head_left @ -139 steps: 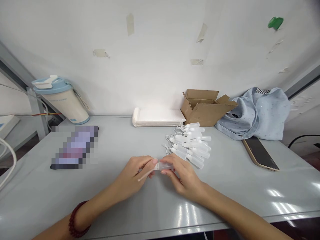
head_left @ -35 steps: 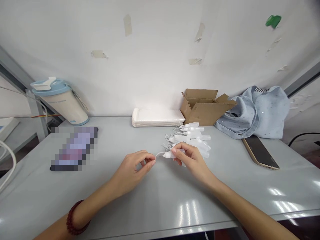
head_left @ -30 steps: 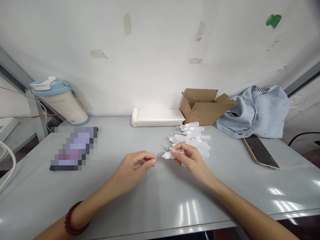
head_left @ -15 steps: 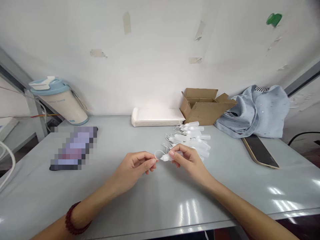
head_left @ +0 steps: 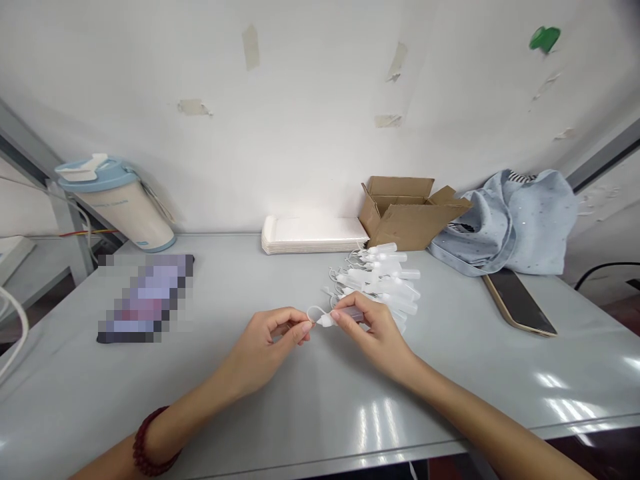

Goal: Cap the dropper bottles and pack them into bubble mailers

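Note:
Between my two hands is a small white needle-tip squeeze bottle (head_left: 326,321), lying nearly level with its nozzle towards the left. My right hand (head_left: 373,327) is closed around its body, thumb and fingers near the neck. A thin white strap (head_left: 316,308) loops from the neck to the fingertips of my left hand (head_left: 280,337). Those fingers pinch the strap's end close to the nozzle tip; the small cap there is hidden by them. Just behind my right hand lies a pile of similar translucent bottles (head_left: 385,270) with looped straps.
A stack of white padded envelopes (head_left: 315,233) and an open cardboard box (head_left: 417,223) stand against the wall. To the right are a blue cloth bag (head_left: 535,220) and a phone (head_left: 520,303). At left are a tumbler (head_left: 125,207) and a blurred-out phone (head_left: 145,300).
The bottle and my right hand have shifted slightly left, bringing the nozzle nearer my left fingertips. Both hands keep their hold. The whole view has moved a little.

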A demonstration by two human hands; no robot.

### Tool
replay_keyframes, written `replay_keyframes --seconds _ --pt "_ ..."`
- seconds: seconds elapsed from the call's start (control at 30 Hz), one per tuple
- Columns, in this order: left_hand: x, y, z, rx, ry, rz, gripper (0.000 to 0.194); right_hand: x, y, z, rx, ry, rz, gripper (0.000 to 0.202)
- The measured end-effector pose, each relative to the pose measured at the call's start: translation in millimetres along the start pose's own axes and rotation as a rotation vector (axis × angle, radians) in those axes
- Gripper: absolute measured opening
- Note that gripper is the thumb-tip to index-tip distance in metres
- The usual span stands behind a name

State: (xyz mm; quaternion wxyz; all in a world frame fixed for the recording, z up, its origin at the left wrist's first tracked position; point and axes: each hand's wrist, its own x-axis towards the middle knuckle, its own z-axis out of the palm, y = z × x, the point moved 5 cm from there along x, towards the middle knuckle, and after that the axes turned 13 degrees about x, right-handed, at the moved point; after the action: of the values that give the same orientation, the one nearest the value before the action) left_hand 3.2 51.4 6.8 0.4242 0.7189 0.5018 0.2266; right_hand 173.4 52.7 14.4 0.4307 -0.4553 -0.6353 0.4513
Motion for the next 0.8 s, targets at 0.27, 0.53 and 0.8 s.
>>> replay_keyframes --seconds 0.27,0.53,0.8 --pt "-0.9 2.4 0.3 0.043 0.028 0.019 0.023 -3.0 9.1 7.8 0.060 -0.046 0.012 0.019" --pt "-1.2 5.7 2.7 0.119 0.054 0.018 0.023 -4.7 8.2 11.9 0.052 -0.037 0.013 0.018" --pt "-0.4 6.0 3.4 0.143 0.055 0.024 0.023 -3.8 7.5 10.9 0.055 -0.038 0.009 0.018"
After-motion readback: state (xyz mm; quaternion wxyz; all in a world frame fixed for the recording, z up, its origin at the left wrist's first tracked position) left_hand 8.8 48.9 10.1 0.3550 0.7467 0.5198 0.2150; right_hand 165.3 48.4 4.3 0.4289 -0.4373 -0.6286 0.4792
